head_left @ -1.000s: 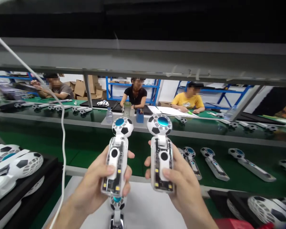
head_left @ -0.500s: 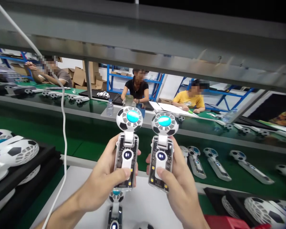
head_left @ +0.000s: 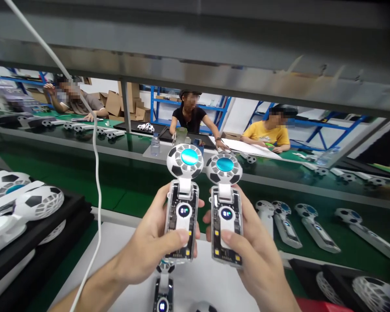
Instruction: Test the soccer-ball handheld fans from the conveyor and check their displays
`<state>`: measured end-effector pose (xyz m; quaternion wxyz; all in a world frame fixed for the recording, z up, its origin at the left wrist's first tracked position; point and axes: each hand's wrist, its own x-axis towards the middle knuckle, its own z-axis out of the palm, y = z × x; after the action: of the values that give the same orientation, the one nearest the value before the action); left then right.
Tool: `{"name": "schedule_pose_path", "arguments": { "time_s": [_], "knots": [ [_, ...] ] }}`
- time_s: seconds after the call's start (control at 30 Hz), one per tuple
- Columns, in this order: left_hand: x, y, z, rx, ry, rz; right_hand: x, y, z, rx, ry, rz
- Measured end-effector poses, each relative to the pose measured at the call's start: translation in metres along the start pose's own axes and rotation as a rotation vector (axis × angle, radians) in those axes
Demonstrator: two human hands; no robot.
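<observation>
My left hand [head_left: 149, 249] grips a handheld fan [head_left: 183, 203] with a football-patterned head and a clear handle; the thumb rests on its white button and the small display is lit. My right hand [head_left: 256, 255] holds a second, matching fan [head_left: 225, 208] upright beside it, thumb on its button, display lit too. The two fans stand side by side, almost touching. Below them another fan [head_left: 163, 290] lies on the white mat [head_left: 117, 255].
Several fans [head_left: 315, 227] lie on the green conveyor belt [head_left: 126, 190]. Black trays with fans [head_left: 19, 208] sit at left, another tray [head_left: 370, 290] at lower right. A white cable [head_left: 95, 151] hangs at left. Three people sit across the line.
Both fans have switched on: their handle displays went from dark to lit. The hands drew the fans closer together and the view shifted slightly.
</observation>
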<state>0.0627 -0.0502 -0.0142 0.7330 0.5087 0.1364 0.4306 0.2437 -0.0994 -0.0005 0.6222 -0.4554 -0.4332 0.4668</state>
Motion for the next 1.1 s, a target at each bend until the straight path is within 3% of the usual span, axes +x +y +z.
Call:
{"name": "schedule_pose_path", "arguments": {
  "time_s": [0.23,0.67,0.8,0.9,1.0,1.1],
  "knots": [
    [0.0,0.001,0.003,-0.07,-0.005,0.016,0.001,0.002,-0.008,-0.041,-0.09,-0.033],
    [0.004,0.002,0.003,-0.081,-0.008,0.008,0.01,0.013,-0.007,0.05,-0.084,-0.099],
    [0.007,0.0,0.003,-0.065,0.071,0.081,0.013,0.012,-0.006,0.079,-0.112,-0.115],
    [0.008,0.002,0.006,-0.05,0.154,0.101,0.009,0.01,0.001,0.071,-0.063,-0.125],
    [0.006,0.007,0.008,-0.054,0.182,0.133,0.005,0.008,0.007,0.063,0.034,-0.24],
    [0.002,0.012,0.005,0.055,0.233,0.248,0.003,0.003,0.004,0.103,0.11,-0.331]
  ]
}}
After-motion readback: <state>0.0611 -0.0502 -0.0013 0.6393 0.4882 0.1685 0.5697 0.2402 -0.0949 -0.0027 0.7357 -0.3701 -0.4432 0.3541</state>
